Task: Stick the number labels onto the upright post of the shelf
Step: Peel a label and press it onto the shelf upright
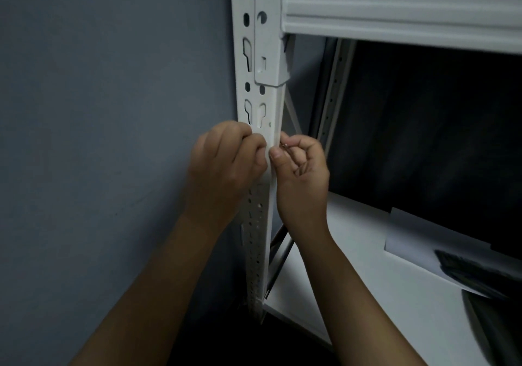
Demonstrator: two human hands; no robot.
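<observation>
**Both hands at the shelf's front upright post**

We record the left hand (226,159) raised from below, forearm slanting up from the lower left, fingers curled, thumb and fingertips pressed onto the face of the white upright post (261,106). The right hand (303,173) rises from the lower right, fingers curled into the palm, thumb tip against the post's right edge, touching the left thumb. A small item shows at the right fingertips; we cannot tell whether it is a number label, nor see any label clearly on the post.

The post stands upright at frame centre, slotted and holed above the hands, perforated below them. Its left edge runs close to the grey-blue wall (107,111), leaving little room on that side. To the right we note the ribbed beam (395,7) overhead and the white lower shelf board (367,295) beneath, with a dark open bay between them. A sheet of paper (423,241) lies on the board, well apart from the hands.
</observation>
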